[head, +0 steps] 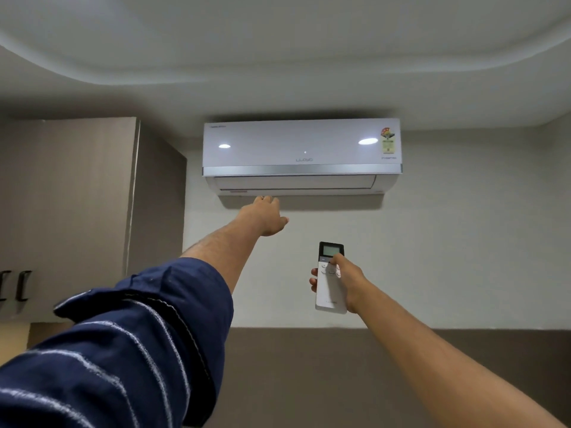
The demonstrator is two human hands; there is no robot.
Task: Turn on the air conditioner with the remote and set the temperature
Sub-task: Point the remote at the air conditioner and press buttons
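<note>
A white split air conditioner (301,156) is mounted high on the wall, just under the ceiling, its lower flap looking nearly closed. My left hand (265,216) is stretched up with fingers spread, fingertips right under the unit's left underside, holding nothing. My right hand (343,281) holds a white remote (330,282) upright, below and slightly right of the unit's middle. The remote's small grey display faces me at its dark top end, and my thumb rests on a button just below that display.
A tall brown cabinet (92,196) fills the left side, with dark handles (23,285) lower down. The wall is pale above and has a brown band (309,366) below. A stepped false ceiling (278,57) runs overhead.
</note>
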